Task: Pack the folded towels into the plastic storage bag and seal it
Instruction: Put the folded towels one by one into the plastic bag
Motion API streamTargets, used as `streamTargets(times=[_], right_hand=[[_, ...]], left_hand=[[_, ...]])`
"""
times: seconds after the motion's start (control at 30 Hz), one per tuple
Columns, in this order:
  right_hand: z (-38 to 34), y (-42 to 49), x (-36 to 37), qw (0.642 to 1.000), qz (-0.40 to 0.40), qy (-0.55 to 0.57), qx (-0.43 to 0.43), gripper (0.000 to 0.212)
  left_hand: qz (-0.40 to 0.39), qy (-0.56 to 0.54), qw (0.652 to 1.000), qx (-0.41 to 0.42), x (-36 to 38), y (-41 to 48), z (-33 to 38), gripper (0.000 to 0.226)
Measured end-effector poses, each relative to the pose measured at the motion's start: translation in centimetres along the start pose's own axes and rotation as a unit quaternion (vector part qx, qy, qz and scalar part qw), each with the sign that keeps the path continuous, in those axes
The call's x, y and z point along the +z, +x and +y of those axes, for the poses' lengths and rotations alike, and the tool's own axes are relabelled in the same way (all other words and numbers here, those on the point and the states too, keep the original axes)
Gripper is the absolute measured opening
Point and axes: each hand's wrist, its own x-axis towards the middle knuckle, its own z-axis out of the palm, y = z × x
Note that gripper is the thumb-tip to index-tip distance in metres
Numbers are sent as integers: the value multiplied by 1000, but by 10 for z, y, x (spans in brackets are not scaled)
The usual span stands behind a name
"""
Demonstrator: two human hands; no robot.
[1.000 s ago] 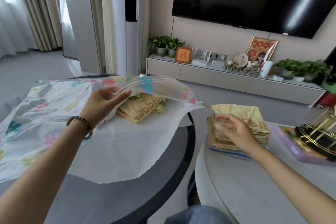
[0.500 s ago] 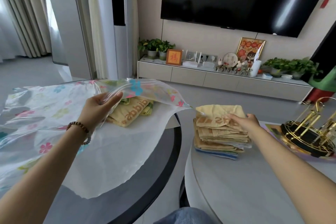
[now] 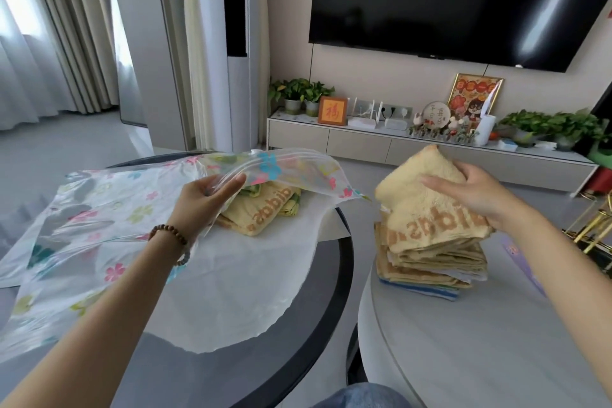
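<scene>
A clear plastic storage bag (image 3: 99,209) printed with coloured flowers lies across the dark round table (image 3: 334,275). My left hand (image 3: 205,202) pinches the bag's upper lip and holds the mouth lifted. Inside the mouth sits a folded yellow towel (image 3: 265,212) with orange lettering. My right hand (image 3: 477,192) grips another folded yellow towel (image 3: 427,212), tilted up just above the stack of folded towels (image 3: 433,262) on the light table to the right.
A second pale round table (image 3: 480,358) holds the stack, with a gold wire rack (image 3: 592,228) at its right edge. A narrow gap separates the two tables. A low TV cabinet (image 3: 397,149) with plants and ornaments stands behind, under a wall television.
My right hand has closed on the top towel and lifted it off the stack, tilting it. My left hand keeps the bag mouth held up. The camera view has shifted slightly.
</scene>
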Motion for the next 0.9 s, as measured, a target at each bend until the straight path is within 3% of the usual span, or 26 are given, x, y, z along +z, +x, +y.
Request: streamTargets(times=[0.17, 0.27, 0.37, 0.43, 0.57, 0.63, 0.73, 0.83, 0.9], right_hand=[[-52, -31, 37, 987, -145, 45, -54, 73], [-56, -30, 95, 969, -210, 126, -13, 63], [-47, -19, 171, 949, -263, 172, 24, 47], [-33, -4, 224, 952, -247, 178, 45, 44], [4, 20, 292, 952, -94, 253, 146, 49], [12, 19, 299, 965, -88, 196, 152, 58], [19, 19, 280, 979, -156, 96, 91, 71], [19, 13, 223, 936, -304, 156, 86, 54], [24, 9, 173, 911, -354, 198, 78, 42]], left_hand=[[-23, 10, 1000, 16, -12, 0, 2, 10], [-32, 17, 999, 21, -17, 0, 2, 7], [-24, 31, 999, 28, -24, 5, 3, 23], [-19, 31, 999, 34, -28, 8, 5, 28], [-14, 34, 998, 45, -30, 10, 6, 28], [-25, 39, 998, 48, -29, 9, 3, 27], [-50, 43, 997, 42, -24, 6, -3, 24], [-69, 29, 997, 26, -13, 6, -11, 22], [-79, 14, 997, 12, -5, 7, -14, 22]])
